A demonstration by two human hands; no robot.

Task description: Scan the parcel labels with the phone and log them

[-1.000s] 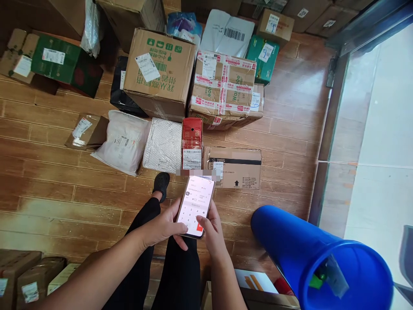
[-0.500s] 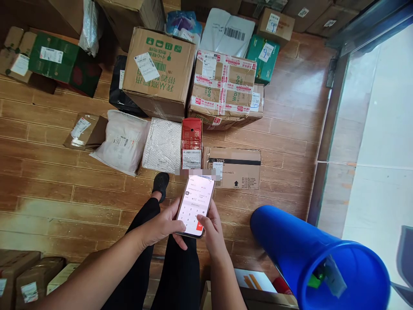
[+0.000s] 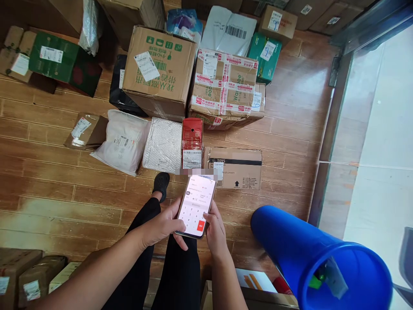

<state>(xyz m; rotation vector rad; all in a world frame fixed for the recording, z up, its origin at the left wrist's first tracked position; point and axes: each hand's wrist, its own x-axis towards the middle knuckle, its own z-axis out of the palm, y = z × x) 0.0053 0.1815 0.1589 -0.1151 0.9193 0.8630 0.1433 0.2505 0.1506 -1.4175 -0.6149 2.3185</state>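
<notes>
A smartphone is held upright between both hands, its lit screen showing a number keypad with a red key at the lower right. My left hand wraps the phone's left edge, thumb over the lower left of the keypad. On the other edge my right hand grips it, thumb tip at the right column of keys. Just beyond the phone lie a brown box marked TOYS, a red parcel, a silver bubble mailer and a white plastic parcel.
Farther off stand a large carton with green print and a taped carton. A blue bin with some rubbish inside is at the right. More boxes line the lower left. A glass door frame borders the wooden floor.
My right thumb has moved up and slightly right, from above the red key to the keypad's right column. The phone stays in both hands, nearly still.
</notes>
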